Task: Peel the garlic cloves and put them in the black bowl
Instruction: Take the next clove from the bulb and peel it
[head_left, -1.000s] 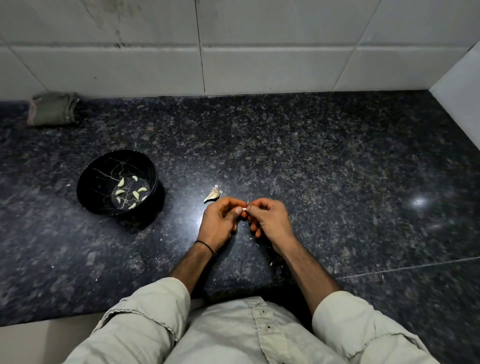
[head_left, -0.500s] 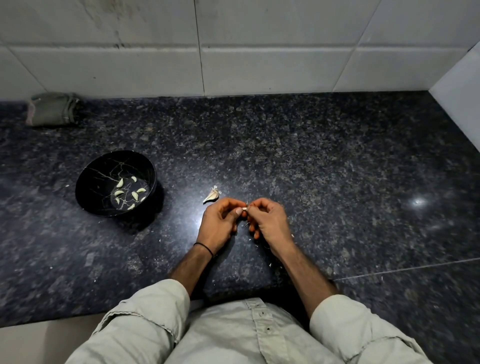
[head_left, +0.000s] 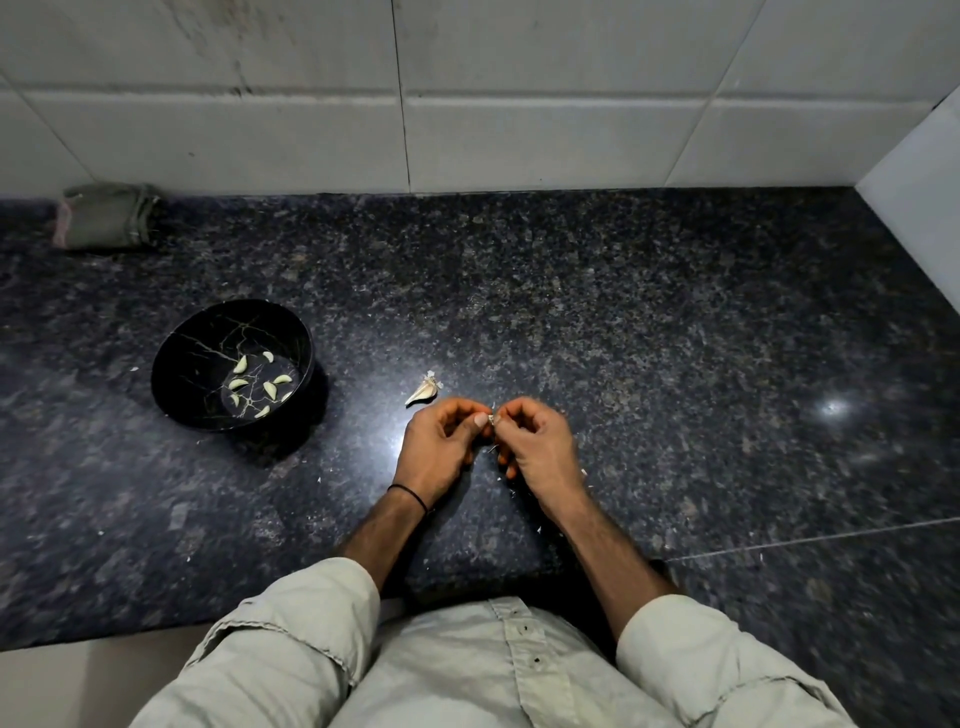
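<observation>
Left hand: the left hand (head_left: 441, 447) is at centre frame, low over the counter, its fingers curled, with thumb and forefinger pinching the clove from the left.
Right hand: the right hand (head_left: 540, 449) is just beside the left, fingertips meeting it. Its fingers are also curled and pinch the same clove from the right.
Clove: the clove (head_left: 491, 420) is a small pale piece caught between the two sets of fingertips and mostly hidden by them. I cannot tell how much skin is on it.
Bowl: the bowl (head_left: 192, 358) is black with thin pale veins and stands upright on the counter at left of centre, well apart from the hands.
Peeled cloves: about eight peeled cloves (head_left: 270, 388) lie scattered on the bowl's floor.
Loose clove: a loose clove (head_left: 423, 391), with its papery skin on, lies on the counter just above the left hand, between the hands and the bowl.
Skin flakes: small white skin flakes (head_left: 540, 530) dot the counter around and below the hands.
Counter: the counter (head_left: 649, 322) is dark speckled stone with a bright glare spot beside the left hand.
Band: a thin black band (head_left: 410, 493) circles the left wrist.
Cloth: a folded greenish cloth (head_left: 106, 215) sits at upper left, against the wall.
Wall: the wall (head_left: 519, 114) is large pale tiles across the top of the frame.
Sleeves: pale rolled sleeves (head_left: 291, 623) fill the bottom of the frame.
</observation>
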